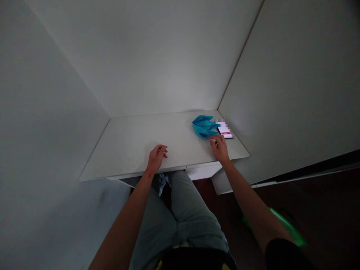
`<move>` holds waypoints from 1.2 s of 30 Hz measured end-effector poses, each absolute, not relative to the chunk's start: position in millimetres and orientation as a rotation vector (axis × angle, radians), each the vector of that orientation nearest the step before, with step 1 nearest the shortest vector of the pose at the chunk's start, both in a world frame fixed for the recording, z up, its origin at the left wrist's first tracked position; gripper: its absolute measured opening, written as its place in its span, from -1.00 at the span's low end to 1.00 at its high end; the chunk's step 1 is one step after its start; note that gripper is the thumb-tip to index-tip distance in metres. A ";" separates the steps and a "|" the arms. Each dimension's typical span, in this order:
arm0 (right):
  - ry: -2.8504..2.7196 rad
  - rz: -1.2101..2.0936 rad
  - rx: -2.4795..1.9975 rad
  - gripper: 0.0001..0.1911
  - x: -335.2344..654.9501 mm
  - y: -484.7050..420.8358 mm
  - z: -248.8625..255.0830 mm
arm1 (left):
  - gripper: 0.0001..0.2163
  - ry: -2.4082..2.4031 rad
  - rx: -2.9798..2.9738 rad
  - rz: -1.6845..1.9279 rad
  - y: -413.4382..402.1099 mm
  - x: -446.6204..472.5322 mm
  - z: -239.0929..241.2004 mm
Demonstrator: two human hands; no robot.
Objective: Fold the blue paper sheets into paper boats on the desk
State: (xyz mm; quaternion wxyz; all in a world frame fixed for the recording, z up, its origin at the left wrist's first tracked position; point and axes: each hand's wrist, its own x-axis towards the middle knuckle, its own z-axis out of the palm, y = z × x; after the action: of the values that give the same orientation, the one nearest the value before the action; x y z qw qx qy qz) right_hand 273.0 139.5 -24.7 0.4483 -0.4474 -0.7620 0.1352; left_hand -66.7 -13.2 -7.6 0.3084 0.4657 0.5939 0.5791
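Observation:
A teal-blue bundle of thin, slightly shiny material (204,126) lies at the right end of the white tabletop, with several pointed folds or flaps. My right hand (219,148) hovers by its near edge, fingers loosely bent and apart, gripping nothing that I can see. Whether a fingertip touches the material, I cannot tell. Just beyond that hand is a phone (225,129) with a lit screen, partly blurred; one blue tip reaches over its left side. My left hand (157,156) rests at the front part of the table, fingers relaxed and slightly apart, holding nothing.
The white tabletop (123,142) is boxed in by a left wall (50,112), a back wall (152,60) and a right-hand panel (292,93). Under its front edge is a white drawer front (202,171). A bright green object (289,227) sits on the dark floor at right.

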 end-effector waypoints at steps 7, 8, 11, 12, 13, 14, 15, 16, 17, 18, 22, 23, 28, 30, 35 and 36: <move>-2.255 0.005 -1.334 -0.75 258.4 191.7 18.0 | -0.60 1.611 1.237 1.493 -13.3 -65.9 -7.0; -2.335 -0.013 -1.363 -0.78 255.0 197.6 22.9 | -0.61 1.613 1.237 1.490 -13.4 -65.7 -6.8; -2.491 -0.014 -1.364 -0.86 240.7 209.9 33.1 | -0.62 1.618 1.238 1.489 -13.6 -65.4 -6.2; -2.490 0.021 -1.347 -0.86 233.7 212.5 34.7 | -0.62 1.617 1.240 1.488 -13.5 -65.4 -6.2; -2.467 0.082 -1.319 -0.85 225.0 214.4 35.3 | -0.62 1.615 1.241 1.487 -13.5 -65.4 -6.4; -2.427 0.170 -1.277 -0.84 214.5 215.7 35.1 | -0.62 1.613 1.240 1.487 -13.5 -65.4 -6.6; -2.373 0.279 -1.226 -0.83 201.9 216.2 33.9 | -0.62 1.612 1.240 1.485 -13.7 -65.3 -7.0; -2.307 0.396 -1.169 -0.82 187.5 216.0 31.9 | -0.63 1.612 1.239 1.483 -14.1 -65.2 -7.4; -2.241 0.512 -1.105 -0.81 171.6 214.9 29.1 | -0.63 1.611 1.235 1.482 -14.6 -65.1 -7.8; -2.171 0.617 -1.047 -0.81 154.7 213.0 25.7 | -0.64 1.608 1.231 1.482 -15.1 -64.9 -8.3; -1.919 0.950 -0.830 -0.79 91.2 199.8 8.7 | -0.59 1.588 1.177 1.555 -13.0 -65.9 -11.1; -1.859 1.011 -0.793 -0.77 79.6 196.3 4.3 | -0.55 1.590 1.156 1.585 -9.9 -67.1 -12.1; -1.785 1.140 -0.688 -0.70 56.8 189.4 -11.8 | -0.29 1.670 1.118 1.580 28.8 -78.3 -15.6; -1.793 1.159 -0.687 -0.71 57.8 190.4 -13.8 | -0.24 1.654 1.164 1.549 51.5 -82.9 -15.5; -1.806 1.233 -0.651 -0.66 57.5 192.0 -11.7 | -0.16 1.546 1.324 1.461 102.1 -93.0 -13.6; -1.808 1.259 -0.642 -0.65 56.5 192.6 -11.4 | -0.18 1.531 1.337 1.442 110.1 -95.4 -13.4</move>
State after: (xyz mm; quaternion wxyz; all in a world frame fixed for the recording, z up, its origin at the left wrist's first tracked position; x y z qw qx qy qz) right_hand 56.5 192.6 -11.4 0.4107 -0.2552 -0.7184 0.5001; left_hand -95.4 110.1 -13.4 0.3192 0.5083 0.5822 0.5484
